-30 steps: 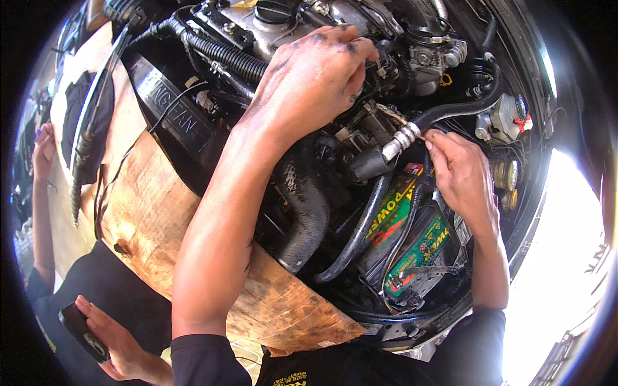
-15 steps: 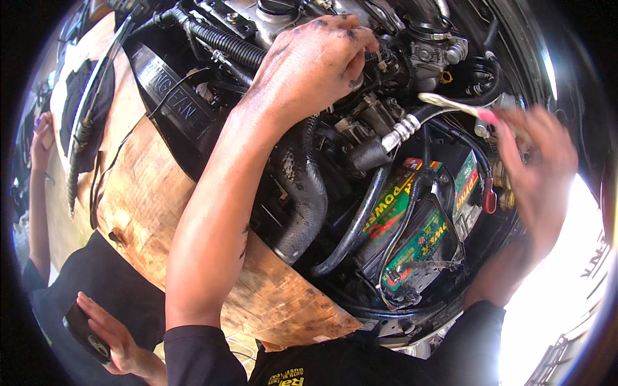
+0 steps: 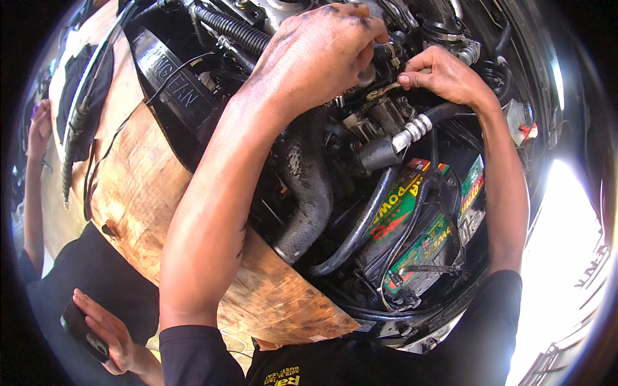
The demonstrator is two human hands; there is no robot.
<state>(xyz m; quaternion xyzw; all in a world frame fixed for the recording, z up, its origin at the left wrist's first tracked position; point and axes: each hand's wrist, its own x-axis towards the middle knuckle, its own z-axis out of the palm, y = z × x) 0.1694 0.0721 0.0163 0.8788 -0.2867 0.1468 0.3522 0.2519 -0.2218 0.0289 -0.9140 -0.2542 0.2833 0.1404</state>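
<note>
My left hand (image 3: 328, 48), smudged with black grime, reaches over the engine at the top middle. Its fingers are curled closed, and what they grip is hidden beneath the hand. From the right, my right hand (image 3: 441, 77) pinches a toothbrush (image 3: 384, 91). The brush's slim pale head points left, close to the grimy metal engine parts below my left hand. Under both hands run a thick black hose (image 3: 306, 193) and a silver-ended pipe fitting (image 3: 412, 133).
A green and red labelled battery (image 3: 418, 248) sits at the lower right of the bay. A stained brown sheet (image 3: 148, 186) covers the near left edge. At left, a person's hand (image 3: 109, 334) holds a dark phone (image 3: 84, 331). A ribbed conduit (image 3: 232, 29) crosses the top.
My right hand has swung left and up from beside the battery, bringing the toothbrush in beneath my left hand. My left hand stays almost in place.
</note>
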